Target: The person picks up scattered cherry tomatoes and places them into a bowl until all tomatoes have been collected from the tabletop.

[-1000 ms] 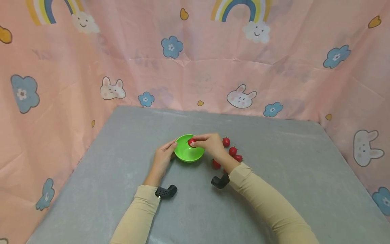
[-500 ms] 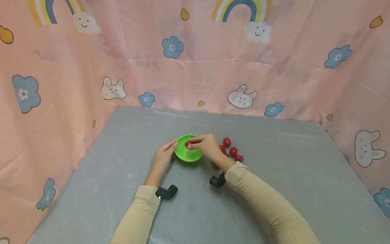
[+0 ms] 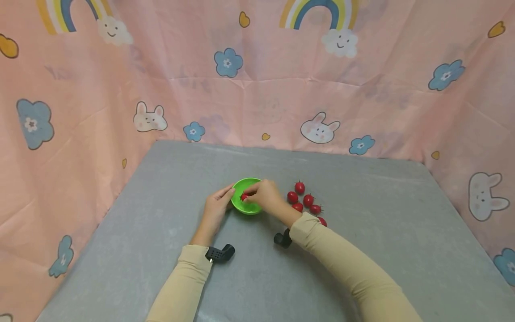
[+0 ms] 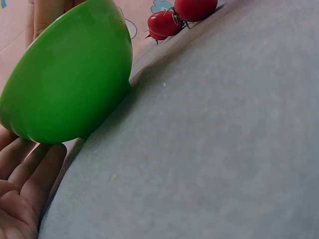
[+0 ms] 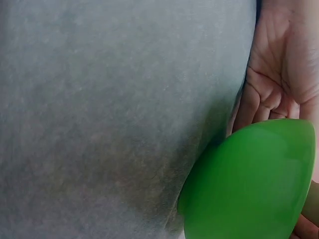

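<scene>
A small light-green bowl (image 3: 250, 209) stands on the table. My left hand (image 3: 213, 210) holds it at its left side, thumb at the rim; in the left wrist view the fingers (image 4: 44, 172) lie against the outer wall. Inside the bowl, low over the bottom, my right hand (image 3: 268, 197) pinches a red cherry tomato (image 3: 243, 197) with a green stem between thumb and fingertips. The right wrist view shows the right palm (image 5: 271, 64) above the bowl's wall (image 5: 249, 184), which hides the fingertips and the tomato.
Several more cherry tomatoes (image 3: 308, 200) lie loose on the grey table (image 3: 249, 277), right of the bowl; the right sleeve (image 3: 342, 259) partly covers one. Behind the table hangs a pink printed curtain (image 3: 265, 103), which also runs down both sides.
My right hand has moved left and down into the bowl with the tomato. More of the loose tomatoes show beside the right forearm. The left hand and the bowl have stayed put.
</scene>
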`<state>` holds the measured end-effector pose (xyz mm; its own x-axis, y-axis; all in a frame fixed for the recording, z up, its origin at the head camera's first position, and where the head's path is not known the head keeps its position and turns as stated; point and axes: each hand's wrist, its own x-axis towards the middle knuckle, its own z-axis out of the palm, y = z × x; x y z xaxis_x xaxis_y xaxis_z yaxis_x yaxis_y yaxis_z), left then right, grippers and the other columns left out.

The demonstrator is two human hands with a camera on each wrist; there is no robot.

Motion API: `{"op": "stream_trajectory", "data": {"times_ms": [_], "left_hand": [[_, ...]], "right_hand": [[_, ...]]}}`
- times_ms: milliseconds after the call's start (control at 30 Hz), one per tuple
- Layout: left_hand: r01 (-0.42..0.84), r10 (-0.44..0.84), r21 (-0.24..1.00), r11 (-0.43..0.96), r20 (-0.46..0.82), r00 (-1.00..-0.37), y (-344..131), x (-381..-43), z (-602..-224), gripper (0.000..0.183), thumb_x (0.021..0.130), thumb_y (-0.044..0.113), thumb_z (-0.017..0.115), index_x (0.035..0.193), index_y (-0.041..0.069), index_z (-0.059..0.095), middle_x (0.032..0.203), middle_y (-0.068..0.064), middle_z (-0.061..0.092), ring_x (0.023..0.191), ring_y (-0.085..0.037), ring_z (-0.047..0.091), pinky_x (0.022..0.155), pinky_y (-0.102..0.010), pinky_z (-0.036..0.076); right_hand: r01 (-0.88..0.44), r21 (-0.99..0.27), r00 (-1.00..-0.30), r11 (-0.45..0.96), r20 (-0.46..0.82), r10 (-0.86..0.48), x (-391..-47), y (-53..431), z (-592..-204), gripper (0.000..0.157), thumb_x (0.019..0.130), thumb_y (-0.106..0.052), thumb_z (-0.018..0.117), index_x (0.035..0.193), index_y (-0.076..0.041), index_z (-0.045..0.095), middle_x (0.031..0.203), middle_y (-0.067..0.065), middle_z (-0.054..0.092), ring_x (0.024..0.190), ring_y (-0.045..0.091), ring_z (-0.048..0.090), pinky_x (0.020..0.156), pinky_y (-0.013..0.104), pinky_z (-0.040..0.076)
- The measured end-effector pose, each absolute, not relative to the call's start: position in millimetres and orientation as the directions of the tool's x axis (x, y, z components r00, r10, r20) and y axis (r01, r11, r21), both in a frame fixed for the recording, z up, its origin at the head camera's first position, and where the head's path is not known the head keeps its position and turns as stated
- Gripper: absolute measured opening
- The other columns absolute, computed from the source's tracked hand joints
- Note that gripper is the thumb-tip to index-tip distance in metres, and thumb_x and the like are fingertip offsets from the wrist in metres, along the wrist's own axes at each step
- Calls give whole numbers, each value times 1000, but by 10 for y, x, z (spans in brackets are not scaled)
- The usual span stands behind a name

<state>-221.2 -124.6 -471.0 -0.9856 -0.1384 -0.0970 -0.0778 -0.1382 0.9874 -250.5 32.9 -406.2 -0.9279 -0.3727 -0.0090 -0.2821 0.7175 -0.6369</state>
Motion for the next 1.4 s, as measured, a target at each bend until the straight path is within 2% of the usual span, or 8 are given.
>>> {"op": "stream_trajectory", "data": {"times_ms": [267,600,1100,1267,1400], "left_hand": [[-76,-133,987,-141,-95,-987,-1255,-2219,-4692,37,101,21,59,134,4,62,138,-18,60,90,4,66,78,-13,55],[-89,-138,988,-124,-106,-985,-1244,-2203,-4697,37,100,22,61,133,6,63,137,-13,62,98,0,67,84,-15,56],[-85,-140,986,-143,-106,-984,-1240,-2224,-4696,37,100,19,60,133,3,61,137,-18,61,89,3,67,80,-14,56],[-74,-137,985,-158,-96,-986,-1239,-2224,-4700,36,100,16,59,133,1,61,135,-20,61,85,4,67,78,-14,56],[-68,-136,987,-145,-88,-987,-1241,-2232,-4715,37,100,17,59,133,0,61,136,-21,61,85,5,67,77,-13,56]], "right_hand": [[-308,-607,-910,733,-36,-412,-2518,299,-4073,21,82,-13,81,102,-8,80,94,5,79,91,15,69,81,29,57],[-325,-581,-904,746,-42,-427,-2521,281,-4091,21,81,-13,82,102,-8,80,98,5,79,95,15,70,84,31,58],[-336,-573,-903,748,-31,-429,-2534,282,-4118,24,83,-14,81,105,-7,79,102,6,78,102,19,70,89,34,57],[-339,-574,-902,745,-26,-430,-2537,309,-4104,27,82,-17,81,107,-7,78,99,7,78,96,18,71,83,31,58],[-313,-595,-906,741,-46,-420,-2536,360,-4058,29,83,-18,80,109,-7,77,101,8,78,97,20,71,82,31,59]]}}
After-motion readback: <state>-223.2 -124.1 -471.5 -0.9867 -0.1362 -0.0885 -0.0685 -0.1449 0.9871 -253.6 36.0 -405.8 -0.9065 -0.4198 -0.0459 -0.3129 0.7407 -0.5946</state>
